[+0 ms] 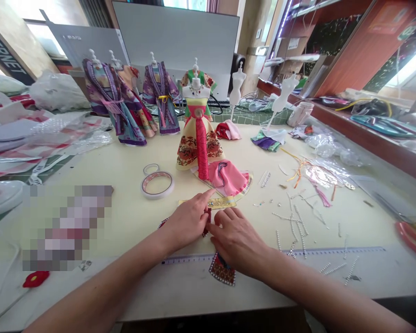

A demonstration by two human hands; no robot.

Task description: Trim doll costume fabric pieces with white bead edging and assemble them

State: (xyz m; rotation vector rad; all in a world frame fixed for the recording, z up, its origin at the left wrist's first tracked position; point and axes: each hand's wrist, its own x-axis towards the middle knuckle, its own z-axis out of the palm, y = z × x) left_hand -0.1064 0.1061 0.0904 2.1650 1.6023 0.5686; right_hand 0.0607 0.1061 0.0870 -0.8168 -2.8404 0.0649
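Note:
At the front middle of the table, my left hand [190,219] and my right hand [234,236] meet over a dark red patterned doll-clothes piece [223,272] edged with small white beads. Its flared lower end shows under my right hand, and another beaded edge peeks out left of my left hand. Whether these are one piece is hidden. Both hands pinch the cloth between them; my left index finger points forward. Just beyond lies a yellow strip with rhinestones [223,202]. Behind it is a pink fan-shaped cloth [232,178], below a dressed mannequin [197,125] with a red front panel.
A roll of tape [172,187] and a smaller ring [151,169] lie to the left. Cut bead chains [300,219] are scattered at right near a clear ruler [333,252]. Red-handled scissors [411,240] rest at the right edge. Dressed doll mannequins [161,99] stand behind.

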